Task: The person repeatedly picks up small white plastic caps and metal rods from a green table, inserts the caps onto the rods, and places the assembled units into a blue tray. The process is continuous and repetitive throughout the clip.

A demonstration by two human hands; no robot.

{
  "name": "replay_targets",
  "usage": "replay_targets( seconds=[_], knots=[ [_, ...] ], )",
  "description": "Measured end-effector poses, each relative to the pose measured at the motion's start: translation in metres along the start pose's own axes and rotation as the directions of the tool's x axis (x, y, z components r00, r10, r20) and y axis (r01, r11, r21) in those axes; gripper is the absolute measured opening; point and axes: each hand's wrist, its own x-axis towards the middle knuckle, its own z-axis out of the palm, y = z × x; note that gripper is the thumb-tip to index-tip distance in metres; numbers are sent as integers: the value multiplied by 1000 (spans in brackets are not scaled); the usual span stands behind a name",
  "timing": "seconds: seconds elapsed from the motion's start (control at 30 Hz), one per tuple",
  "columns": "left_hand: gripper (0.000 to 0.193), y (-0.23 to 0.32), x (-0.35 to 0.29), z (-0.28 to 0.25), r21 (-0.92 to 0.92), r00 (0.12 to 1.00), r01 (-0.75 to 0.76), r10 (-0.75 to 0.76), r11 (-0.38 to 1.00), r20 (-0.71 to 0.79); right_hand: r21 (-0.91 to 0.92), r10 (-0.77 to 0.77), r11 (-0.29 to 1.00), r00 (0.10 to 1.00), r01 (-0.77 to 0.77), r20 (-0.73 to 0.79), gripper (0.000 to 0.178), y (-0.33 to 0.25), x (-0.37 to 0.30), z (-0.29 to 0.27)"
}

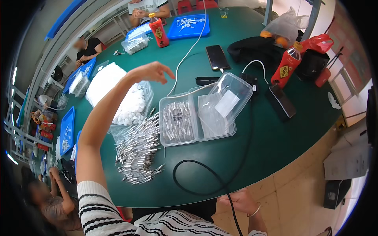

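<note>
My left hand (pixel 151 72) reaches out over the table, its fingers bent and apart with nothing seen in them. Beneath that forearm lies a clear bag of small white plastic pieces (pixel 133 105). Nearer to me is a heap of slim silver metal parts (pixel 138 151) on the table. Beside it a clear plastic box (pixel 177 142) holds more such parts in its left section; clear plastic bags (pixel 210 114) lie in the right one. My right hand (pixel 239 200) stays low at the table's near edge, fingers closed; whatever it may hold is hidden.
A black cable (pixel 185 162) loops over the green table (pixel 275 145) near my right hand. Phones (pixel 217 58), a red bottle (pixel 286 65) and a bag of oranges (pixel 285 27) stand farther right. Blue trays (pixel 189 36) lie at the back and left, where other people sit.
</note>
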Motion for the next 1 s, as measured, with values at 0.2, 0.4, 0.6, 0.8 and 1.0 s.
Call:
replay_targets(
  seconds=[0.2, 0.4, 0.6, 0.8, 1.0],
  knots=[
    [25, 15, -44, 47, 244, 984, -163, 175, 956, -26, 37, 124, 991, 991, -125, 47, 18, -19, 0, -1],
    [16, 38, -7, 48, 380, 906, -120, 258, 917, -335, 95, 218, 971, 975, -221, 33, 22, -25, -2, 0],
    [63, 49, 137, 30, 89, 712, -390, 362, 917, -601, 110, 261, 957, 961, -270, 85, 23, -16, -4, 7],
    [69, 126, 137, 29, 343, 846, -111, 270, 933, -459, -20, 186, 982, 980, -187, -66, 21, -19, -11, 13],
    [41, 77, 10, 15, 192, 846, -346, 394, 918, -359, -128, 142, 984, 982, -126, 125, 29, -33, -9, 50]
  ],
)
